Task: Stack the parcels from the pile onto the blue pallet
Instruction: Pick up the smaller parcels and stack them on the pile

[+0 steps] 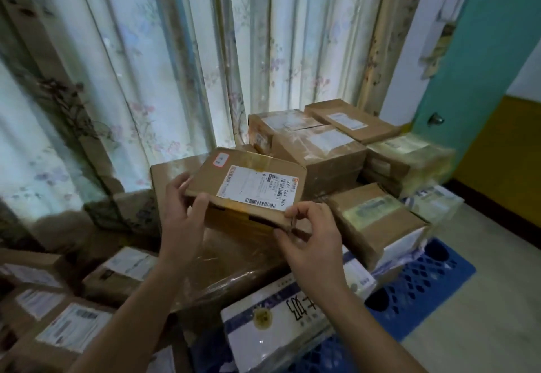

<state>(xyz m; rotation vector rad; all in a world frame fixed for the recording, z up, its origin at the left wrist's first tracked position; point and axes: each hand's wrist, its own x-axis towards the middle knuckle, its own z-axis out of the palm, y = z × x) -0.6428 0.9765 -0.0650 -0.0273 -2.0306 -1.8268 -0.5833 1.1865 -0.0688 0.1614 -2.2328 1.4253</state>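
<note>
Both hands grip one labelled cardboard parcel (248,185), left hand (183,211) curled round its near-left corner, right hand (310,235) pinching its near-right edge, above stacked parcels on the blue pallet (424,287).

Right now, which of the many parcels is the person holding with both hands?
The brown parcel with the white barcode label, gripped by the left hand and right hand; no other parcel is touched.
</note>
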